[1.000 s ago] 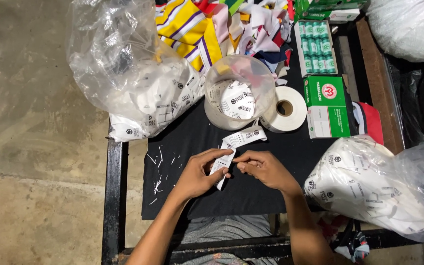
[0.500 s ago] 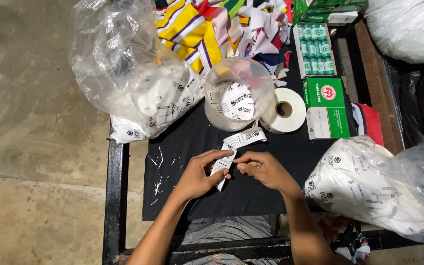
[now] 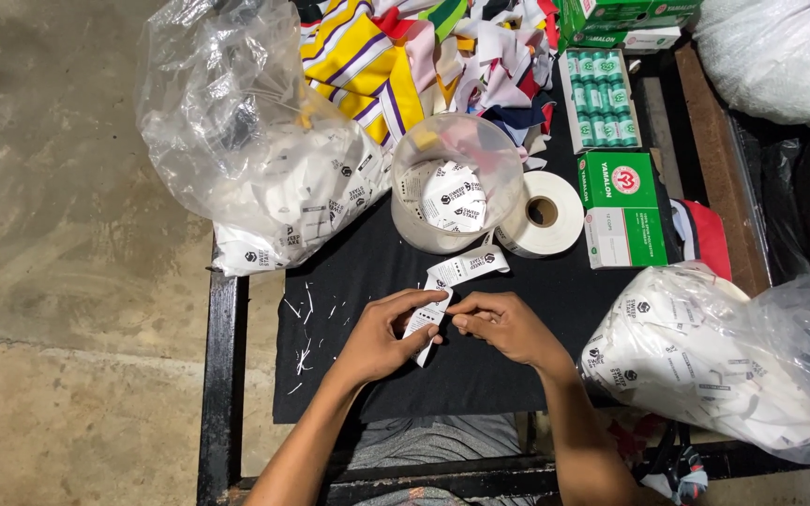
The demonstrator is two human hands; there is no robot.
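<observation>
Little has moved since before: both hands, left [image 3: 382, 333] and right [image 3: 503, 326], still pinch a label strip [image 3: 427, 319] at six o'clock of the tub [image 3: 457, 192]; folding seems underway.

Head camera, looking steeply down, near table [image 3: 236, 450]

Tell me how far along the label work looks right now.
Done: some labels sit in the clear tub, and the bag at the right is full. In hand: left hand and right hand pinch one white label strip. Left: the bag at the left looks well filled.
</observation>
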